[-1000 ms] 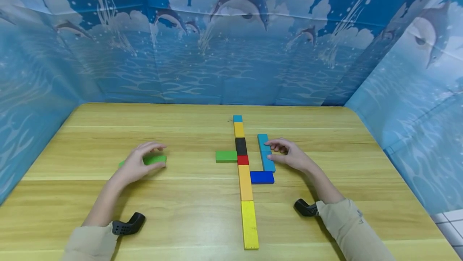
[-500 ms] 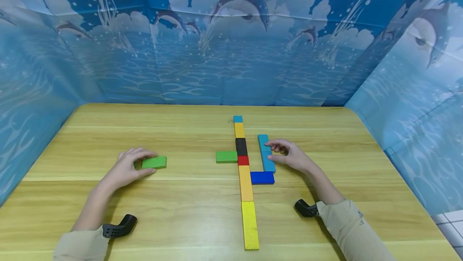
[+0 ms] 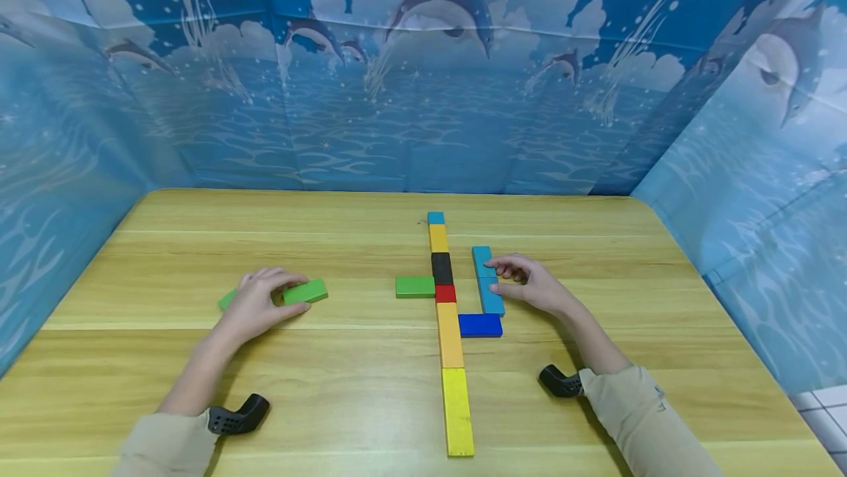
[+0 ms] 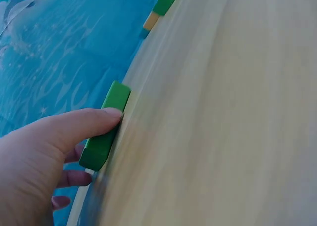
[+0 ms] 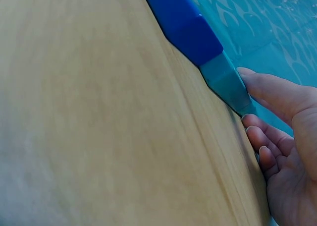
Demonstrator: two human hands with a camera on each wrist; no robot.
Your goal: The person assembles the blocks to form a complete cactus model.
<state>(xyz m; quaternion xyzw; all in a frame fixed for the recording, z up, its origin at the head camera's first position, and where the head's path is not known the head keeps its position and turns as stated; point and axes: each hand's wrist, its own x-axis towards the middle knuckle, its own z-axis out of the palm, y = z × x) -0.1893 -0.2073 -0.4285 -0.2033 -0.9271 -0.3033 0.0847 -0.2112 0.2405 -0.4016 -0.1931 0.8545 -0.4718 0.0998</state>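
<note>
My left hand (image 3: 254,308) pinches a green block (image 3: 306,292) between thumb and fingers, left of the middle. The thumb presses its side in the left wrist view, where the block (image 4: 105,137) stands close by. A second green block (image 3: 227,299) shows partly behind that hand. My right hand (image 3: 532,284) rests beside two light blue blocks (image 3: 488,278) laid end to end, its thumb and index fingertips touching them. In the right wrist view its thumb lies against the near light blue block (image 5: 225,80), and the other fingers curl loosely.
Down the middle of the wooden table (image 3: 331,389) runs a row of blocks: light blue, orange, a black block (image 3: 441,269), a red block (image 3: 445,293), orange and a yellow block (image 3: 458,411). A green block (image 3: 415,287) adjoins its left side, a dark blue block (image 3: 480,325) its right.
My left hand first drew back left along the green block, then moved right with it, shifting the block right and slightly away. The right hand stays in place.
</note>
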